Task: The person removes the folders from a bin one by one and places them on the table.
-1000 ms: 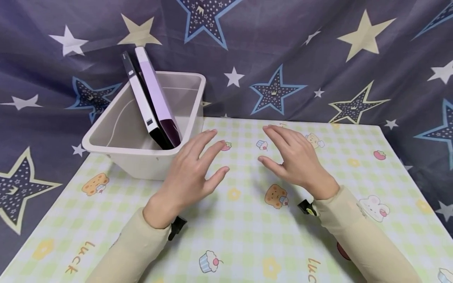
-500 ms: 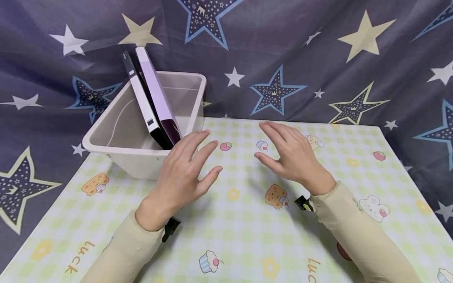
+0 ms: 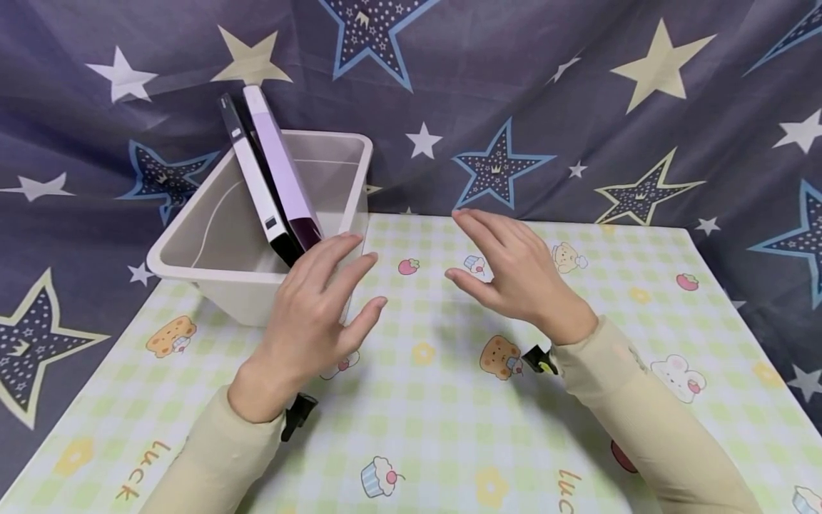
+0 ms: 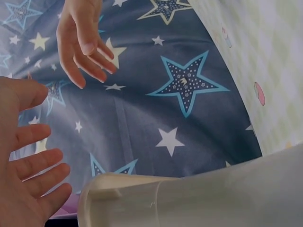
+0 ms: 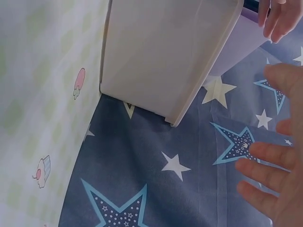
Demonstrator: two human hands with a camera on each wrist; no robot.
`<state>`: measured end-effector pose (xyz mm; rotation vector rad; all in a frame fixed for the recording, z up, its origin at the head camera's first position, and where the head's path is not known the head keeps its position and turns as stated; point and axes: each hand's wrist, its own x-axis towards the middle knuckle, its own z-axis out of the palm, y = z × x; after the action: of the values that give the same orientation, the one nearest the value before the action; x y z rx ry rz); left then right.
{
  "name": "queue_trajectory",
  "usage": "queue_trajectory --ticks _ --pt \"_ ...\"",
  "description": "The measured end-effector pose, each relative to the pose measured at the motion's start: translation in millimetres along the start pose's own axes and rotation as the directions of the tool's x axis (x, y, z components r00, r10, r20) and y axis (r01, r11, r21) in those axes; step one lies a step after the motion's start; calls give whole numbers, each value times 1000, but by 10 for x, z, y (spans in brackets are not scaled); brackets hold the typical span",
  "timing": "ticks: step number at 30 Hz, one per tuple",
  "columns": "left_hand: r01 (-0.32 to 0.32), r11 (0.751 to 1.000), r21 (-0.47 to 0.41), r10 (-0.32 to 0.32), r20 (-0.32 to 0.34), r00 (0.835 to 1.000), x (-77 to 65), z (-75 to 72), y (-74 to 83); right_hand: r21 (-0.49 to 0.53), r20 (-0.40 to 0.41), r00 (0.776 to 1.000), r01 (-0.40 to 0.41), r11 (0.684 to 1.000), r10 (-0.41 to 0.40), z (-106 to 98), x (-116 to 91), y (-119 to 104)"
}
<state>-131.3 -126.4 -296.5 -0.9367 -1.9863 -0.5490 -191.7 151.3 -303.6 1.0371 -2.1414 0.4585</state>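
In the head view my left hand [image 3: 311, 314] hovers by the front right corner of a pale plastic bin [image 3: 257, 300], overlapping its rim, fingers spread and holding nothing. My right hand [image 3: 516, 275] is raised over the middle of the table, fingers extended, nothing in its grasp. Inside the bin two binders lean side by side and stick up past the back rim: a black one with a white spine [image 3: 255, 182] and a lilac one [image 3: 285, 164]. My left fingers cover the lilac binder's lower end. The right wrist view shows the bin's outer side [image 5: 161, 52].
A table with a green-and-white checked cloth [image 3: 424, 407] carries printed cupcakes, bears and fruit. Behind it hangs a dark curtain [image 3: 526, 86] with stars. The bin stands at the table's back left corner. Small black devices, such as the left one [image 3: 298, 416], are strapped under both wrists.
My left hand has drifted left and slightly toward me, now covering more of the bin's front corner. My right hand has shifted left and a little farther back. Bin and binders stay put.
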Motion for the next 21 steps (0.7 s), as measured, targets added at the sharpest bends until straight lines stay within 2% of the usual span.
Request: queue_trajectory --ticks 13,21 --pt "0 1000 -24 -3 -107 994 60 -137 -12 14 -11 1000 10 1000 -9 31 83 -9" --pt "4 999 -49 -14 -208 978 125 -203 6 22 -18 1000 18 1000 -18 35 130 -15"
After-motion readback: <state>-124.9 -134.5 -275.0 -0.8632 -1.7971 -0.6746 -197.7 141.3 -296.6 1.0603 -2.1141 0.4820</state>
